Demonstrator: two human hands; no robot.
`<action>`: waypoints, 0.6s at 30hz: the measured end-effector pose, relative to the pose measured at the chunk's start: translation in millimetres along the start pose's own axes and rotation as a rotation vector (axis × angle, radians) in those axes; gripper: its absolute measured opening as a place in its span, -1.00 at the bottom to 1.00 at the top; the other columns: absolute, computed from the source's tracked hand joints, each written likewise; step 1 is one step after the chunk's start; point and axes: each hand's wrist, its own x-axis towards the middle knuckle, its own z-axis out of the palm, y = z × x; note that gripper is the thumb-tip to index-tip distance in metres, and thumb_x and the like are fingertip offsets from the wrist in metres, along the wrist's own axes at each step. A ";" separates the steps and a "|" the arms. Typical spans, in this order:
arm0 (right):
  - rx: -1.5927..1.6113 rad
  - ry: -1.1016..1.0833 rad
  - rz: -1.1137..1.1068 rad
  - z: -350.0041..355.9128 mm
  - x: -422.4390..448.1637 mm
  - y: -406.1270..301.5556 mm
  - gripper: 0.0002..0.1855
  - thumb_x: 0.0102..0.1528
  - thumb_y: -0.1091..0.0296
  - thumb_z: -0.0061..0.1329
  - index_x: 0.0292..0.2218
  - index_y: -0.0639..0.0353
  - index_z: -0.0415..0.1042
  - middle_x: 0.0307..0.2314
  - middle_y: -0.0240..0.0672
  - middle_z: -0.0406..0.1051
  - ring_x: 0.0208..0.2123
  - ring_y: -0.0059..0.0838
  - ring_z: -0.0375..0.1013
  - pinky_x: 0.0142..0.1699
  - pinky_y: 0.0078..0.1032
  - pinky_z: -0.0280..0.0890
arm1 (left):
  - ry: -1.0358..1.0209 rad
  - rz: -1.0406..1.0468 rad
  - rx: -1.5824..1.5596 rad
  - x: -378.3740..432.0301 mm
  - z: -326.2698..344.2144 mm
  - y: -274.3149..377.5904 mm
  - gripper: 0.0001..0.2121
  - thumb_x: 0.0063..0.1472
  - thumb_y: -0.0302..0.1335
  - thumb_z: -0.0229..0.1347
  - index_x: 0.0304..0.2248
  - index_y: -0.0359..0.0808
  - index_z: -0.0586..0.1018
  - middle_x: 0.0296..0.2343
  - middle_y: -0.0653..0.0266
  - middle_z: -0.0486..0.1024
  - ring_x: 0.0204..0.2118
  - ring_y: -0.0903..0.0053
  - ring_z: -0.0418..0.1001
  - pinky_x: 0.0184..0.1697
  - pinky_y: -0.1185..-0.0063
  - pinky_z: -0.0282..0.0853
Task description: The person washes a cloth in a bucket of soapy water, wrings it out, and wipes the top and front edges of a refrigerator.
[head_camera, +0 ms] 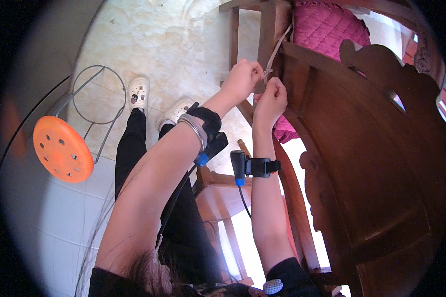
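Note:
My left hand point(244, 81) pinches a thin pale strap point(277, 49) between thumb and fingertips, at a knot or loop beside a dark wooden chair post. Just below it, my right hand point(271, 103) has its fingers curled in at the strap's lower part. From the hands the strap runs up along the wood to the edge of a quilted magenta cushion point(329, 29). The carved wooden chair back point(371, 148) fills the right side. Both wrists carry black strapped devices with cables.
An orange round stool seat point(63, 149) with a metal ring frame point(125, 89) stands at the left. My feet in white clogs point(138, 91) rest on the tiled floor. Another wooden chair point(221, 198) stands below my forearms.

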 end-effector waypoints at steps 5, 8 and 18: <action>-0.152 0.021 0.043 8.1 17.0 -10.8 -0.51 0.12 0.00 -0.20 -0.31 0.35 0.46 -0.51 -0.10 0.44 -0.57 -0.28 0.44 -0.37 -0.37 0.30 | -0.016 0.101 0.083 5.9 -8.3 -12.6 -0.88 0.06 -0.47 0.10 -0.44 -0.37 0.51 -0.50 0.13 0.38 -0.40 0.43 0.38 -0.29 0.53 0.29; -0.158 0.057 0.125 8.7 20.3 -16.8 -0.51 0.12 0.04 -0.19 -0.48 0.39 0.47 -0.58 -0.06 0.44 -0.56 -0.29 0.47 -0.37 -0.37 0.29 | -0.124 0.092 -0.033 7.1 -14.8 -13.7 -0.87 0.11 -0.46 0.07 -0.41 -0.37 0.51 -0.51 0.18 0.38 -0.40 0.48 0.36 -0.29 0.57 0.27; 0.122 -0.044 0.301 8.4 24.8 -21.4 -0.65 0.11 0.09 -0.09 -0.47 0.22 0.45 -0.68 -0.47 0.27 -0.76 -0.67 0.13 -0.64 -0.66 -0.02 | -0.274 0.096 -0.112 14.9 -21.9 -18.8 -0.85 0.16 -0.44 0.04 -0.35 -0.37 0.51 -0.48 0.23 0.39 -0.40 0.59 0.34 -0.32 0.60 0.27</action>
